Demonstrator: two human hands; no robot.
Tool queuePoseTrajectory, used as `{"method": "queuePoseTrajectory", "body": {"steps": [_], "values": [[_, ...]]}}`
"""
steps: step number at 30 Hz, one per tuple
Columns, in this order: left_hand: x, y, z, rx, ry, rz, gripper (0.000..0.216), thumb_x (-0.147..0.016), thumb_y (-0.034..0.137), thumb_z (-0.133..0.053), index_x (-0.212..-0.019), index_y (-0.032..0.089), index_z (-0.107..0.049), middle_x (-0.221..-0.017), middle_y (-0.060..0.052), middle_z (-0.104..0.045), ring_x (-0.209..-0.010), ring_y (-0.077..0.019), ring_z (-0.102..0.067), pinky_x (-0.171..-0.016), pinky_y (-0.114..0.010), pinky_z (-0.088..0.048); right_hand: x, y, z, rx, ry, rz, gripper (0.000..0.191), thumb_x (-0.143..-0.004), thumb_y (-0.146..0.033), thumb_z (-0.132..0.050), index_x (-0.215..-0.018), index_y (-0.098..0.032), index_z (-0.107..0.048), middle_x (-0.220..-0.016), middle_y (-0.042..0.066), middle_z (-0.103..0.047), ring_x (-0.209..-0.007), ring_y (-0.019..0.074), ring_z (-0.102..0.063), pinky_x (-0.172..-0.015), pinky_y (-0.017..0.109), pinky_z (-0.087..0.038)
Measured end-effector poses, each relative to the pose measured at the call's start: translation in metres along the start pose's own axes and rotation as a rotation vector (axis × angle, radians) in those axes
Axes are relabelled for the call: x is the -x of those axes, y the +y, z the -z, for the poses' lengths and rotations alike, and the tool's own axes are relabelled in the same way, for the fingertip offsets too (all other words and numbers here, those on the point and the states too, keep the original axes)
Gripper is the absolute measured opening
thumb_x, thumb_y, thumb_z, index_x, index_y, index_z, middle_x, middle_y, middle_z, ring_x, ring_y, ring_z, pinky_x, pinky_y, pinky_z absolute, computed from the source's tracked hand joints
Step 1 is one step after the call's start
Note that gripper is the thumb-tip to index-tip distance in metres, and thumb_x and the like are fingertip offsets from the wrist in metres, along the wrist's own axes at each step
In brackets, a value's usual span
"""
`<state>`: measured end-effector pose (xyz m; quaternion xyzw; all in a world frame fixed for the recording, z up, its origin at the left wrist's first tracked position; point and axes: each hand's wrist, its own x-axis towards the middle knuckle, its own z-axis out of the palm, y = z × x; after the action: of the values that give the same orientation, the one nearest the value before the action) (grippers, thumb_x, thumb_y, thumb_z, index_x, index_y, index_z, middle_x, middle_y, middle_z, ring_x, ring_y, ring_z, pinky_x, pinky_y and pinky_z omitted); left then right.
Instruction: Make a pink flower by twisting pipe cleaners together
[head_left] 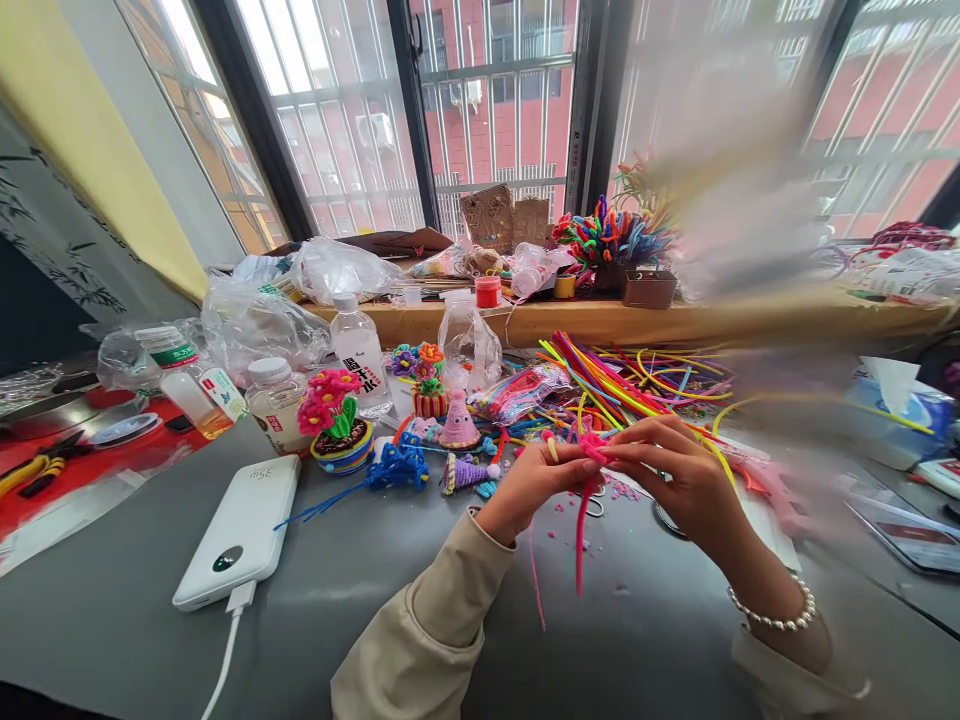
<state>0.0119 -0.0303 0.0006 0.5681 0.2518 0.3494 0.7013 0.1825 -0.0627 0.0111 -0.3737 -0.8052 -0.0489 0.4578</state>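
Your left hand [529, 485] and right hand [675, 480], above the grey worktop [135, 620], both pinch one fuzzy pink pipe cleaner [581, 520]; its ends hang down. White power bank [240, 530] lies left.

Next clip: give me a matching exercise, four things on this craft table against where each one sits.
Things:
1 pink pipe cleaner
2 white power bank
3 red pliers
4 tissue box

Places:
A far left, on the red mat
B far right of the table
C pinched between left hand and right hand
D left of the hands, cable plugged in

Pairs: 1-C, 2-D, 3-A, 4-B
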Motion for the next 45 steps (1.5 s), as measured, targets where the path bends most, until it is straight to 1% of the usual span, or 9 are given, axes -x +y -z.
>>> {"method": "queuePoseTrajectory", "body": {"steps": [8, 16, 19, 23, 27, 31, 33, 38, 45], "values": [[0.0, 0.002, 0.002, -0.066, -0.079, 0.023, 0.026, -0.063, 0.036, -0.063, -0.062, 0.01, -0.062, -0.058, 0.0, -0.054, -0.056, -0.0079, -0.048, -0.063, -0.022, -0.039, 0.0, -0.003, -0.001, -0.004, 0.01, -0.021, 0.007, -0.074, -0.02, -0.057, -0.077, -0.02, -0.064, -0.074, 0.004, -0.059, -0.074, 0.0155, -0.049, -0.065, 0.029, -0.044], [0.002, 0.004, -0.002, -0.162, -0.071, 0.065, 0.026, -0.06, 0.037, -0.064, -0.056, 0.011, -0.062, -0.055, -0.002, -0.057, -0.055, -0.0101, -0.05, -0.059, -0.023, -0.038, 0.0, 0.001, 0.003, -0.004, -0.099, -0.051, 0.012, -0.077, -0.025, -0.053, -0.072, -0.022, -0.063, -0.075, 0.004, -0.057, -0.076, 0.0163, -0.05, -0.067, 0.031, -0.044], [0.0, 0.002, -0.003, -0.153, -0.021, 0.033, 0.025, -0.061, 0.036, -0.064, -0.059, 0.011, -0.063, -0.057, -0.002, -0.057, -0.056, -0.0101, -0.051, -0.06, -0.023, -0.039, 0.001, 0.002, 0.001, -0.01, -0.099, -0.104, 0.012, -0.078, -0.028, -0.052, -0.075, -0.022, -0.063, -0.077, 0.004, -0.057, -0.077, 0.0166, -0.052, -0.068, 0.032, -0.044], [-0.004, -0.002, -0.005, -0.119, 0.128, -0.082, 0.027, -0.062, 0.035, -0.064, -0.074, 0.011, -0.064, -0.064, -0.002, -0.06, -0.06, -0.0107, -0.053, -0.062, -0.023, -0.041, 0.001, -0.004, -0.008, -0.002, -0.026, -0.159, 0.015, -0.073, -0.031, -0.058, -0.084, -0.021, -0.062, -0.081, 0.005, -0.057, -0.079, 0.0174, -0.053, -0.071, 0.032, -0.045], [-0.004, -0.002, -0.005, -0.131, 0.18, -0.139, 0.024, -0.061, 0.031, -0.066, -0.074, 0.011, -0.064, -0.067, -0.002, -0.06, -0.064, -0.0109, -0.054, -0.064, -0.023, -0.041, 0.002, -0.009, -0.015, -0.044, 0.031, -0.141, 0.013, -0.078, -0.021, -0.052, -0.087, -0.021, -0.061, -0.081, 0.004, -0.056, -0.076, 0.0142, -0.054, -0.068, 0.028, -0.046], [-0.001, 0.001, -0.005, -0.061, 0.096, -0.104, 0.027, -0.061, 0.026, -0.067, -0.084, 0.012, -0.063, -0.077, -0.004, -0.062, -0.073, -0.0126, -0.055, -0.07, -0.024, -0.041, 0.004, -0.009, -0.014, -0.014, 0.078, -0.11, 0.013, -0.078, -0.018, -0.052, -0.087, -0.022, -0.061, -0.08, 0.003, -0.056, -0.075, 0.0137, -0.055, -0.067, 0.027, -0.046], [0.0, 0.003, -0.005, 0.007, 0.073, -0.07, 0.027, -0.063, 0.028, -0.065, -0.085, 0.012, -0.063, -0.08, -0.006, -0.062, -0.076, -0.0138, -0.056, -0.073, -0.025, -0.042, 0.004, -0.008, -0.013, 0.018, 0.088, -0.096, 0.013, -0.078, -0.019, -0.052, -0.087, -0.023, -0.061, -0.08, 0.004, -0.056, -0.075, 0.0143, -0.055, -0.066, 0.028, -0.047], [-0.002, 0.001, -0.005, 0.13, 0.172, -0.023, 0.027, -0.065, 0.034, -0.062, -0.079, 0.011, -0.065, -0.072, -0.005, -0.063, -0.067, -0.0125, -0.059, -0.072, -0.027, -0.045, 0.006, -0.005, -0.016, 0.068, 0.053, -0.03, 0.014, -0.079, -0.021, -0.05, -0.086, -0.022, -0.062, -0.079, 0.005, -0.057, -0.075, 0.0156, -0.054, -0.066, 0.03, -0.047], [-0.002, -0.002, -0.002, 0.073, 0.248, -0.008, 0.028, -0.059, 0.033, -0.067, -0.074, 0.009, -0.066, -0.067, -0.005, -0.065, -0.063, -0.0132, -0.06, -0.069, -0.028, -0.047, 0.007, -0.003, -0.018, 0.124, 0.019, -0.001, 0.015, -0.08, -0.02, -0.048, -0.086, -0.019, -0.062, -0.079, 0.006, -0.058, -0.075, 0.0161, -0.054, -0.067, 0.031, -0.046]]}}
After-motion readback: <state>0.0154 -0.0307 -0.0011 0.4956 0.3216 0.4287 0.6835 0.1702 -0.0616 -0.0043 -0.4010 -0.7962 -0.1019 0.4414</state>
